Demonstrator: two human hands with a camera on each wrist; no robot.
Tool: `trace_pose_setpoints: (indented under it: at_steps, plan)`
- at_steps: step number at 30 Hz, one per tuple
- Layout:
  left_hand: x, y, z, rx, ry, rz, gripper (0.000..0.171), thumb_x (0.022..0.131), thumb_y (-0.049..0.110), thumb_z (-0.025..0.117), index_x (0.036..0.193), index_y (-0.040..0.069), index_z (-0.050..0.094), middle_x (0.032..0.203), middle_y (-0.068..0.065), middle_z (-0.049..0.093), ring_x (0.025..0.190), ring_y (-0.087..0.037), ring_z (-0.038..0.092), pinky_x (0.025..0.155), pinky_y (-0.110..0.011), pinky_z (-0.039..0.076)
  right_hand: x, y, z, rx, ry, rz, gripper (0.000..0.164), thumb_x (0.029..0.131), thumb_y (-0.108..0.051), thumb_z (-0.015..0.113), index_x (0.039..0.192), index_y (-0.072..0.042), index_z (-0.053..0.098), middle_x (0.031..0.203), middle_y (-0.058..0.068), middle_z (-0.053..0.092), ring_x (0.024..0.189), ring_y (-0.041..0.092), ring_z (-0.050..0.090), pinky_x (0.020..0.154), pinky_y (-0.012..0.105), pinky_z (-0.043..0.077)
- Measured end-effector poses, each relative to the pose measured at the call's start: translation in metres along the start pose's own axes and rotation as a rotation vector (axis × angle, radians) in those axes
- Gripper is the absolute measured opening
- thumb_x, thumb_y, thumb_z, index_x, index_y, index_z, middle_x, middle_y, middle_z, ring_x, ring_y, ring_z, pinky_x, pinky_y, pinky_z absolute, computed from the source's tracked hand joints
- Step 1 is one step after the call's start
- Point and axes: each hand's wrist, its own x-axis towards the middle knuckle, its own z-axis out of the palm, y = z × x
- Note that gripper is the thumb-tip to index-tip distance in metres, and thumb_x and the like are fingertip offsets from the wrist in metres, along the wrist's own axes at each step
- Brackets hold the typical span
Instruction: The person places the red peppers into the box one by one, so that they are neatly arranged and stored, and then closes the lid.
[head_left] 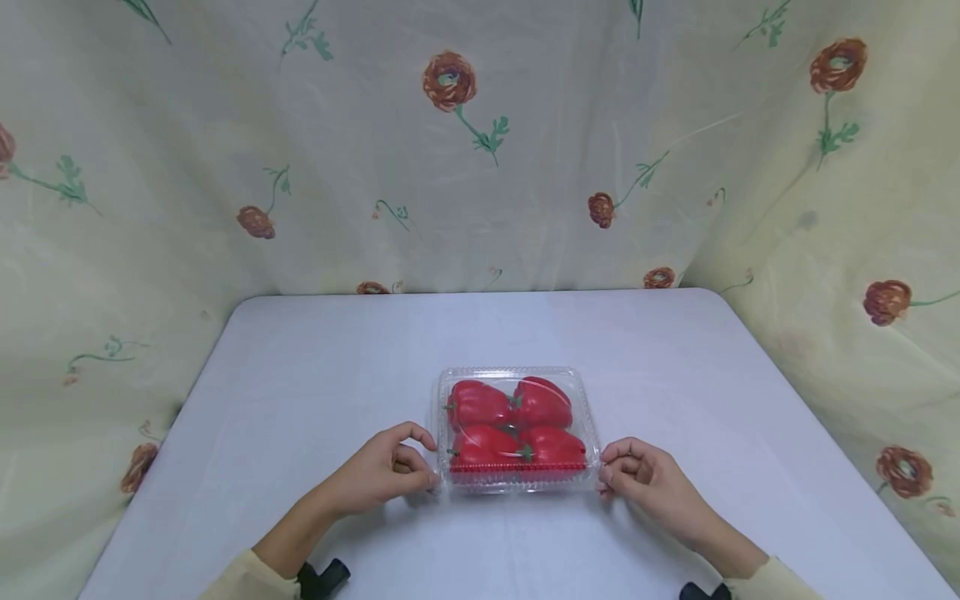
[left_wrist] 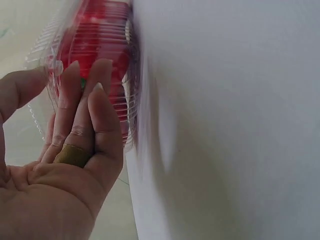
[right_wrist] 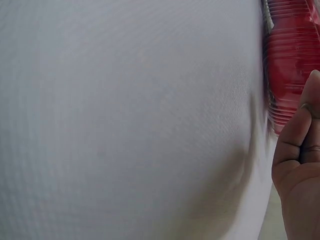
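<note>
A clear plastic clamshell box (head_left: pixel 517 486) with a ridged rim sits on the table, its lid down over several red bell peppers (head_left: pixel 480 404) with green stems. At its front left corner my left hand (head_left: pixel 386 471) holds the edge between thumb and fingers. The left wrist view has the left thumb (left_wrist: pixel 30 85) at the rim's small round snap and the other fingers along the ribbed side. My right hand (head_left: pixel 652 483) pinches the edge at the front right corner. Part of that hand (right_wrist: pixel 300 165) is cut off in the right wrist view.
A white-covered table (head_left: pixel 360 350) with rounded back corners lies under the box. Pale cloth (head_left: pixel 525 225) printed with orange flowers hangs behind and along both sides. Dark wrist mounts (head_left: pixel 324 577) show by the sleeves.
</note>
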Motion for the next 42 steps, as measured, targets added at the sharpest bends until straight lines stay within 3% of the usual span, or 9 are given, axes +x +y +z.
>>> trace_pose_setpoints:
  at_steps: [9, 14, 23, 28, 42]
  plan:
    - [-0.001, 0.002, 0.003, 0.050, 0.018, -0.019, 0.039, 0.086, 0.015, 0.074, 0.115, 0.006, 0.051, 0.079, -0.004, 0.071, 0.071, -0.019, 0.064, 0.063, -0.029, 0.050, 0.000, 0.001, 0.001, 0.020, -0.001, 0.004, 0.030, 0.096, -0.010, 0.064, 0.113, 0.010, 0.049, 0.094, 0.017, 0.065, 0.083, 0.020, 0.069, 0.079, 0.033, 0.057]
    - [-0.003, 0.003, 0.004, -0.004, 0.006, -0.018, 0.038, 0.088, 0.013, 0.071, 0.118, 0.004, 0.049, 0.080, -0.007, 0.071, 0.074, -0.022, 0.067, 0.062, -0.029, 0.049, 0.000, 0.002, 0.002, 0.036, 0.009, 0.001, 0.030, 0.096, -0.011, 0.064, 0.113, 0.009, 0.049, 0.092, 0.015, 0.067, 0.083, 0.019, 0.069, 0.079, 0.031, 0.057]
    - [-0.002, 0.001, 0.008, -0.100, 0.027, -0.007, 0.039, 0.093, 0.005, 0.063, 0.126, 0.000, 0.043, 0.082, -0.011, 0.069, 0.081, -0.026, 0.073, 0.074, -0.030, 0.053, -0.002, -0.001, 0.005, 0.054, 0.017, -0.004, 0.034, 0.097, -0.011, 0.064, 0.114, 0.012, 0.047, 0.094, 0.015, 0.065, 0.085, 0.018, 0.069, 0.081, 0.031, 0.057]
    - [-0.003, 0.002, 0.009, -0.107, 0.049, 0.010, 0.037, 0.094, 0.003, 0.061, 0.126, 0.001, 0.044, 0.083, -0.011, 0.069, 0.079, -0.026, 0.072, 0.073, -0.030, 0.053, -0.001, 0.000, 0.005, 0.057, 0.030, 0.015, 0.034, 0.096, -0.011, 0.065, 0.115, 0.012, 0.047, 0.095, 0.016, 0.065, 0.086, 0.019, 0.069, 0.082, 0.032, 0.057]
    - [0.000, 0.002, 0.011, -0.079, 0.075, -0.031, 0.037, 0.093, 0.008, 0.063, 0.125, 0.005, 0.044, 0.085, -0.013, 0.070, 0.079, -0.024, 0.071, 0.071, -0.032, 0.050, 0.000, 0.003, 0.005, 0.054, 0.063, 0.041, 0.032, 0.096, -0.012, 0.065, 0.115, 0.009, 0.049, 0.095, 0.017, 0.064, 0.086, 0.021, 0.069, 0.083, 0.033, 0.057]
